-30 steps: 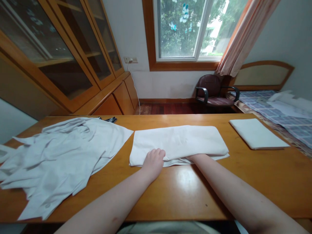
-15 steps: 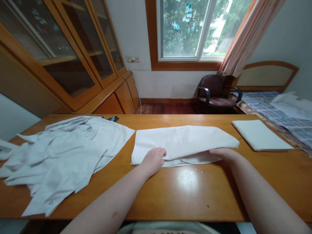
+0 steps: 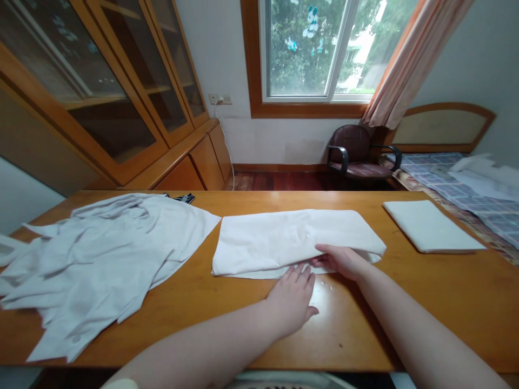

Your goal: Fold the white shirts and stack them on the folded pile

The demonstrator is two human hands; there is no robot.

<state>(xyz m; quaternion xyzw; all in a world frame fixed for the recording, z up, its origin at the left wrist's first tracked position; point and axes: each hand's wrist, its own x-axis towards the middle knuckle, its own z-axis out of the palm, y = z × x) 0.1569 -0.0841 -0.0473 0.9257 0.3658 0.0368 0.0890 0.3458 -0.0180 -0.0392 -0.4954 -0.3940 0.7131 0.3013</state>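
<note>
A white cloth (image 3: 279, 237), folded into a long strip, lies across the middle of the table; its lower layer peeps out along the near edge. My right hand (image 3: 343, 261) pinches the near edge of the top layer, thumb above and fingers tucked beneath. Close by on the left, my left hand (image 3: 292, 300) lies flat with fingers apart, the fingertips on the cloth's near edge and the palm over the table. At the cloth's right end the layers gape slightly. A loose, crumpled white shirt (image 3: 105, 248), one button showing, spreads over the left of the table.
A neatly folded white bundle (image 3: 432, 224) rests on the right of the wooden table (image 3: 227, 329). Behind the shirt lies a small dark striped item (image 3: 184, 198). Beyond the table are a glass-door cabinet (image 3: 162, 140), an armchair (image 3: 357, 151) and a bed (image 3: 454, 173).
My right hand has moved left along the near edge from the cloth's right end. My left hand has let go of the edge, shifted right and flattened out.
</note>
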